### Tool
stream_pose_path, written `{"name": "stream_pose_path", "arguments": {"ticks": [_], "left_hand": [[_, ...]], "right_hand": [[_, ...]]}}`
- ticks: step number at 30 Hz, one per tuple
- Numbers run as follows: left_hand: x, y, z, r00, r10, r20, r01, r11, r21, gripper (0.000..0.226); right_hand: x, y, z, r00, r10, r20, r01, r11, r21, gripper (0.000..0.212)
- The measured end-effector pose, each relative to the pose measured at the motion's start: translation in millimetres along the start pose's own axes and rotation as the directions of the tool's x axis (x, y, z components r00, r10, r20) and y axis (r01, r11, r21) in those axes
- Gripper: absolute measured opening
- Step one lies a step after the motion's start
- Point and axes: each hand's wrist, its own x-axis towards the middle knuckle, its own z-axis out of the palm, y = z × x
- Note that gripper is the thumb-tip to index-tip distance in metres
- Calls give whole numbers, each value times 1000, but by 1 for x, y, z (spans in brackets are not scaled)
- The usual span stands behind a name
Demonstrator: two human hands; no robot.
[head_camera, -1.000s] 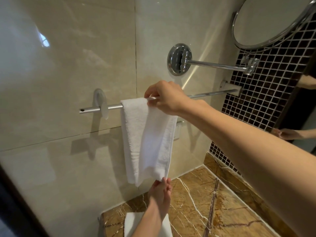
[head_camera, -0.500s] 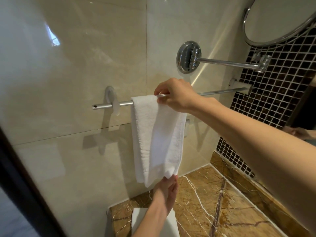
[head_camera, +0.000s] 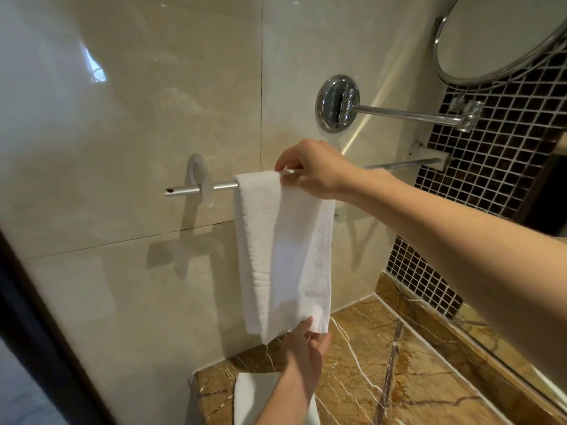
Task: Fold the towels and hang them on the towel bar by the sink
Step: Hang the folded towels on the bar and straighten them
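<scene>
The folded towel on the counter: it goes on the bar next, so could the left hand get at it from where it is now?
Probably yes. The left hand pinches the hanging towel at its bottom edge, directly above the folded towel on the counter. Nothing lies between them; it must release first.

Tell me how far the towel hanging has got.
Done: one folded white towel is draped over the towel bar. In hand: the right hand pinches its top at the bar while the left hand holds its bottom edge. Left: another white towel lies on the marble counter, not yet hung.
</scene>
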Motion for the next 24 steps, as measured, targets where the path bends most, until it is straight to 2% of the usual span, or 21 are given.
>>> {"name": "stream_pose_path", "arguments": {"ticks": [2,5,8,12,17,20,24], "left_hand": [[-2,0,3,1000,19,17,-18,999,-43,6],[0,-2,2,998,61,-11,-62,998,-3,13],[-2,-5,-2,994,89,56,-97,982,160,13],[-3,-13,-8,972,148,181,-208,904,373,15],[-7,-16,0,978,144,148,-177,954,242,18],[-9,-17,1,981,147,127,-168,969,182,8],[-7,-16,1,988,145,50,-151,978,146,13]], "right_hand": [[0,0,1,1000,-1,1,1,1000,3,18],[2,1,0,1000,5,12,-5,1000,5,18],[5,2,-1,1000,5,21,-5,1000,-14,18],[5,1,-1,1000,3,15,-3,1000,-22,17],[4,1,-1,1000,8,11,-8,1000,-15,17],[3,0,0,1000,7,9,-6,1000,-14,17],[2,-1,-1,1000,3,4,-3,1000,-9,18]]}}
